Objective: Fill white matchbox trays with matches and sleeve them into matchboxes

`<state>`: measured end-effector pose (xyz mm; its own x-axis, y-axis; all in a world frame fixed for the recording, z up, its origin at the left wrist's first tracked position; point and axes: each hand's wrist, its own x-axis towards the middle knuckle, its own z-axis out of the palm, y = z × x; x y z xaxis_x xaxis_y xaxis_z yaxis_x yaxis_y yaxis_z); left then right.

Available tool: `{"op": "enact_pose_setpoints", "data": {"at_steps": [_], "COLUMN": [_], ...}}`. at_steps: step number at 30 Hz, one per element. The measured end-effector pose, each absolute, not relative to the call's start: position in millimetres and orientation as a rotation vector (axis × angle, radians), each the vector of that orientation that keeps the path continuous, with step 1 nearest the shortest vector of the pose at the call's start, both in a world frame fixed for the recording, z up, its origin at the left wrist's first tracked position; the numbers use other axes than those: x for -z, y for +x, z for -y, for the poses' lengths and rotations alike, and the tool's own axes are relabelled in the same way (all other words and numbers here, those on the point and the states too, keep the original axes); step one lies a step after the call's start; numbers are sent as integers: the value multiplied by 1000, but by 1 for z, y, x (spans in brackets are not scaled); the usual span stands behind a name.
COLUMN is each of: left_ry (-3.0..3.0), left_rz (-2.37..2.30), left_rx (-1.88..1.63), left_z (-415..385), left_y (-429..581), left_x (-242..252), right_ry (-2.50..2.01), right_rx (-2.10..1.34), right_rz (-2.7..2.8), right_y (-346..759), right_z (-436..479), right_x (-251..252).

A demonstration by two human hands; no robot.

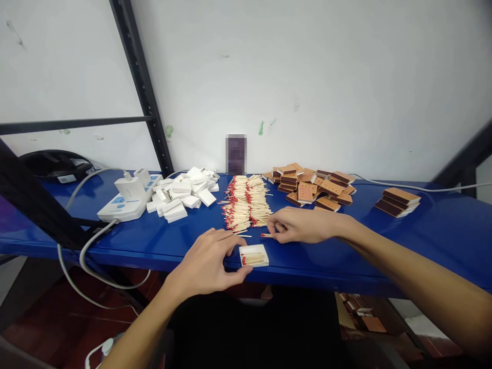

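Small white cardboard matchbox tray, part filled

Tray: on the blue shelf, near its front edge; red-headed wooden matches inside, heads left.
Left hand: half-curled, thumb and fingertips bracing the tray's left end.
Right hand: beyond the tray, rightward; fingertips pinched on a few matches.
Loose match pile: behind the tray.
White cardboard box heap: behind, left of the tray.
Orange-and-brown cardboard matchboxes: behind, right of it.
Step, as judged: loading the tray. Next move seemingly calls for level lowering, heads left.
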<state>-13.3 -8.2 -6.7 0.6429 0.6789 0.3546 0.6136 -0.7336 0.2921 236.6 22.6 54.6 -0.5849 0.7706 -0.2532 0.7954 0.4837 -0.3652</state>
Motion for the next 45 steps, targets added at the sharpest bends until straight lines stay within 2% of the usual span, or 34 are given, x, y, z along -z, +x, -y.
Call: {"op": "enact_pose_setpoints", "data": {"at_steps": [11,20,23,45], "left_ry": [2707,2718,2735,2644], "left_rz": [-1085,-1084,-1068,-964], "left_rx": [-682,-686,-714,-905], "left_z": [8,9,8,5], "left_y": [-12,-13,-13,-15], "left_x": [7,7,7,10], "right_ry": [1404,1326,1302,1258], "right_rx": [486,527,445,162], "right_rz": [-2789,-2814,-2784,-2980], "right_y": [233,214,201,195], "right_z": [-18,12,19,19], "right_x": [-59,-69,-71,-42]}}
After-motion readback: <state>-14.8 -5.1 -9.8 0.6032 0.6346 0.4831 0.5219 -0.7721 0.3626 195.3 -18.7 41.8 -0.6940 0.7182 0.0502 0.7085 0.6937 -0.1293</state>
